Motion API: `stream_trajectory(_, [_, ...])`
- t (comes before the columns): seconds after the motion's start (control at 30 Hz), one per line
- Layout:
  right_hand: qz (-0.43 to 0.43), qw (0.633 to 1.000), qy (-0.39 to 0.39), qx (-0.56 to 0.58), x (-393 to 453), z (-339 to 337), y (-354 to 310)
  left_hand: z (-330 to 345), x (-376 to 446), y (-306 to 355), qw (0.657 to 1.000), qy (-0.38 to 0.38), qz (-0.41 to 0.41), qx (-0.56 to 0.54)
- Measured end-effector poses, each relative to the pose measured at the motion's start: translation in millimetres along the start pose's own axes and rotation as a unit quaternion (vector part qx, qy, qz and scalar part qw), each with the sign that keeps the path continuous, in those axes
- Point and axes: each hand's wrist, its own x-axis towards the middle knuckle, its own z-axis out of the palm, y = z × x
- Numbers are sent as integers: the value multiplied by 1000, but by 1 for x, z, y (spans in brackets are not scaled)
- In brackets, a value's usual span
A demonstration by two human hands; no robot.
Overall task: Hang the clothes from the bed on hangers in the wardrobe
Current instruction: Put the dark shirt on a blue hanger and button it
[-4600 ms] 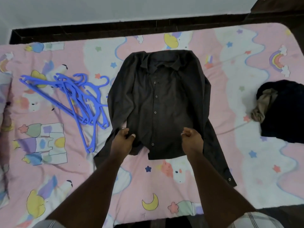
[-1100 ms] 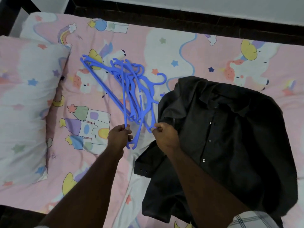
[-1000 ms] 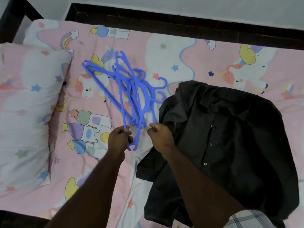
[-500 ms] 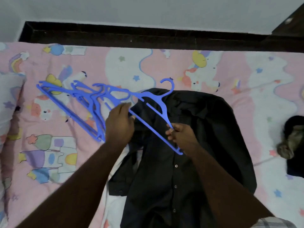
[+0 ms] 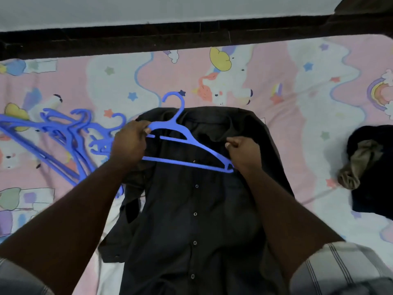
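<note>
Together, left hand (image 5: 129, 143) and right hand (image 5: 244, 153) grip blue hanger (image 5: 187, 143) over shirt (image 5: 191, 209).

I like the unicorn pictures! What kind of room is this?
Most likely a bedroom. There is a bed with a pink cartoon sheet, a dark shirt spread on it, and a pile of blue hangers beside it.

A dark button-front shirt (image 5: 191, 209) lies face up on the bed, collar toward the far edge. A blue plastic hanger (image 5: 182, 143) is held level just over its chest, hook pointing away. More blue hangers (image 5: 63, 139) lie heaped to its left.
</note>
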Motion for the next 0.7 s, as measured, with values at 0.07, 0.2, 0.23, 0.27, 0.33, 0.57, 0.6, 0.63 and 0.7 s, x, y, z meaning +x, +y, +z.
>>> stream_trajectory(0.07, [-13, 999, 13, -40, 19, 1, -6, -4, 4, -10, 999, 31, -16, 23])
stream_trajectory(0.2, [32, 998, 24, -46, 42, 10, -18, -6, 8, -18, 997, 50, -44, 48])
stream_trajectory(0.23, [45, 998, 24, -44, 45, 13, -18, -6, 7, -16, 996, 53, -54, 46])
stream_trajectory(0.27, [58, 997, 21, -51, 44, 11, -20, -6, 6, -13, 996, 56, -63, 41])
stream_trajectory(0.33, [60, 995, 34, -70, 44, 7, -21, -9, 3, -9, 994, 61, -79, 34])
stream_trajectory(0.57, [14, 995, 93, -33, 24, -26, -7, -27, 10, -4, 986, 110, -122, 16])
stream_trajectory(0.6, [-1, 995, 96, -32, 18, -33, -10, -25, 13, -1, 987, 109, -113, 17])
stream_trajectory(0.63, [-15, 995, 99, -29, 14, -38, -12, -22, 16, 3, 989, 106, -101, 19])
stream_trajectory(0.7, [-36, 994, 99, -25, 6, -50, -18, -12, 24, 14, 992, 93, -87, 18])
